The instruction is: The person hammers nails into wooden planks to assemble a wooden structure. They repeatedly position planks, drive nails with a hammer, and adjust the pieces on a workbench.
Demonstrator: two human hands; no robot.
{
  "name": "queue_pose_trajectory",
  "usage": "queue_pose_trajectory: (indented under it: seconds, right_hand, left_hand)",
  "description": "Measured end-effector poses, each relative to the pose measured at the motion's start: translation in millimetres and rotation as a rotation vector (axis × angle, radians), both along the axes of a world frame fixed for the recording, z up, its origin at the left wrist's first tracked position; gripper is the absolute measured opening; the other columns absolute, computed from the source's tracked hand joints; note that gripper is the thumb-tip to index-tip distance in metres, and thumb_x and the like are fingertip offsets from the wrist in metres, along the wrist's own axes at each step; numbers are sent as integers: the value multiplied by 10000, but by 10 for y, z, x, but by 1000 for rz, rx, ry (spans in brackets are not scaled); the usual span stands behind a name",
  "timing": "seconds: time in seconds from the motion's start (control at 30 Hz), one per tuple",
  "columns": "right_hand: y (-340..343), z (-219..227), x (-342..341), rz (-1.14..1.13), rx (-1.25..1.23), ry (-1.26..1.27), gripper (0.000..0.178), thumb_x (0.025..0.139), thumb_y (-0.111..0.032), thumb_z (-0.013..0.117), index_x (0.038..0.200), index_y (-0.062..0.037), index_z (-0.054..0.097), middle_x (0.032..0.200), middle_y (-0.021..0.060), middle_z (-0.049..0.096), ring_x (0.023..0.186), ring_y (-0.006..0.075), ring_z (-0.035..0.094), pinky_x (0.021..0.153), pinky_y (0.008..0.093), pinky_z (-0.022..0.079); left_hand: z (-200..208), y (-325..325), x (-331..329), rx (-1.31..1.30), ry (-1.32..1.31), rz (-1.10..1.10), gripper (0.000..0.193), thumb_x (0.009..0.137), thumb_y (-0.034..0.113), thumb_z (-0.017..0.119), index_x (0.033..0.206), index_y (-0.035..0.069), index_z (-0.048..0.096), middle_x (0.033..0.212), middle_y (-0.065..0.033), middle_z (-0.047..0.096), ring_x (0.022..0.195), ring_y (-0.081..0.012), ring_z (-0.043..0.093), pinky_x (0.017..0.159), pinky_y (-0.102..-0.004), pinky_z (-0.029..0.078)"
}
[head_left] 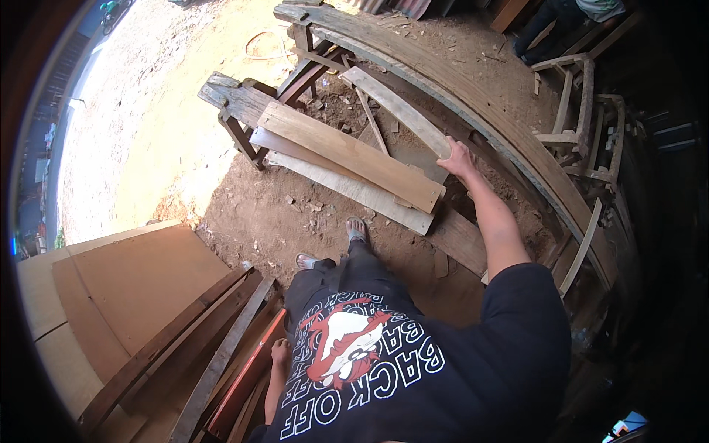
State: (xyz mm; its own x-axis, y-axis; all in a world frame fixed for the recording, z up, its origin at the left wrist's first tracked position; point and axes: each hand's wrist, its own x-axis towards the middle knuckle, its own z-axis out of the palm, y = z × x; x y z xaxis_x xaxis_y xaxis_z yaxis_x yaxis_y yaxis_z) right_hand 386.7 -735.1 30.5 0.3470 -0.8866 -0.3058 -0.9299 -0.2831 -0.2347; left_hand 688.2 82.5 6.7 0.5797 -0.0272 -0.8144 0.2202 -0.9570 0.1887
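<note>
My right hand (459,159) reaches out to the right, its fingers closed round the near end of a long, narrow wooden board (395,103). The board's other end points away toward the trestle frame. Left of it, a brown wooden plank (351,153) lies on top of thinner pale sheets (354,193) on a low bench (235,96). My left hand (281,353) hangs low at my left side, beside a red-edged timber (247,373). Its fingers are turned from view, and I cannot tell whether it holds anything.
A long weathered beam (443,77) runs along the bench's far side. Wooden frames (583,111) stand at the right, near another person's legs (546,33). Large brown panels (140,288) and leaning timbers (185,332) fill the lower left. Scraps litter the dirt floor (273,214).
</note>
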Motion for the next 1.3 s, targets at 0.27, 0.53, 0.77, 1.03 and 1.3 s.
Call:
queue_pose_trajectory:
  seconds: [0.27,0.53,0.77,1.03,1.3]
  right_hand:
    - [300,-331,-943,-20,147,48,949,763,-379,879,1599,-188,472,1433,186,612,1372,393,586,1142,517,500]
    - [435,-478,-1510,-42,83,45,951,759,-339,867,1605,-207,454,1316,142,579,1323,357,583,1109,506,515]
    - [375,-855,-1750,-29,77,80,977,754,-339,875,1616,-158,452,1282,134,566,1298,341,586,1081,492,531]
    - [-45,-1797,-1507,115,2,-51,960,759,-227,880,1601,-98,436,1269,151,556,1245,375,530,1087,520,452]
    - [-508,-2328,-1239,198,59,-43,997,852,-281,851,1674,-71,327,1395,186,522,1345,403,488,1175,540,372]
  left_hand:
    - [256,-32,315,-91,95,193,299,1065,212,601,1312,54,661,884,-49,672,648,-130,610,525,-289,487]
    - [127,-249,445,-37,36,149,335,1074,200,646,1307,-32,708,1179,-144,755,1141,-212,692,1006,-334,528]
    - [146,-252,604,51,195,31,342,1078,158,648,1354,-43,671,1240,-136,746,1169,-219,687,1019,-357,533]
    - [395,-417,728,38,216,-10,328,1096,149,610,1354,-40,680,1213,-122,752,1126,-196,704,981,-332,549]
    - [679,-590,649,180,218,-26,327,1085,148,613,1343,-36,694,1242,-143,751,1161,-217,701,992,-346,549]
